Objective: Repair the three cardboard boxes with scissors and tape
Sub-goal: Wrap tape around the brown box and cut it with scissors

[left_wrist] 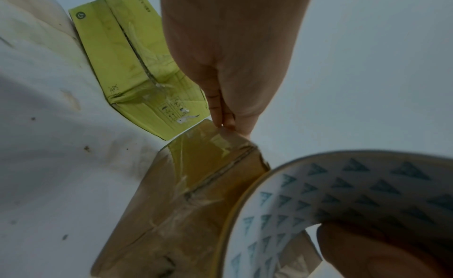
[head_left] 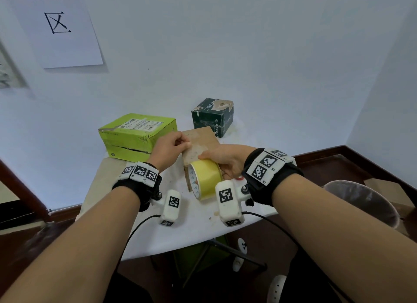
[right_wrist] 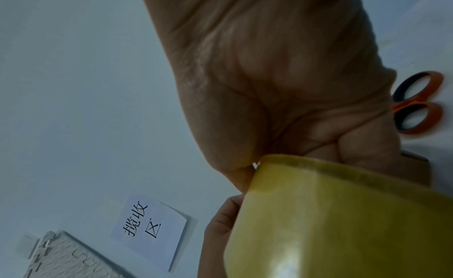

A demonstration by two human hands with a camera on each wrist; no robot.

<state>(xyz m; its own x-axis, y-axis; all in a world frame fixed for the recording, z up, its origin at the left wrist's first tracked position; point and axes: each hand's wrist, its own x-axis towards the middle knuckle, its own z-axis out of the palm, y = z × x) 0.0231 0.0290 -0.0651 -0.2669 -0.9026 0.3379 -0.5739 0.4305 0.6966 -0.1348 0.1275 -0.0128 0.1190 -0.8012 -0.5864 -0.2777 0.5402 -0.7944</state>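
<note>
Head view, left to right: green box [head_left: 135, 135] sits just left of the left hand [head_left: 168, 150], which pinches the tape's free end down on the brown box [head_left: 200, 144], probably to anchor the strip over the seam. Right hand [head_left: 225, 161] is wrapped around the yellow tape roll [head_left: 205, 178], held on edge against the near side of that box, so it can unspool I guess. Dark green box [head_left: 213, 116] stands behind the grips. Scissors [right_wrist: 416, 104] lie just past the right hand. Bin [head_left: 361, 203] at far right, contents unclear.

Parcel pickup point, wall sign [head_left: 57, 25], boxes [head_left: 135, 133]
</note>
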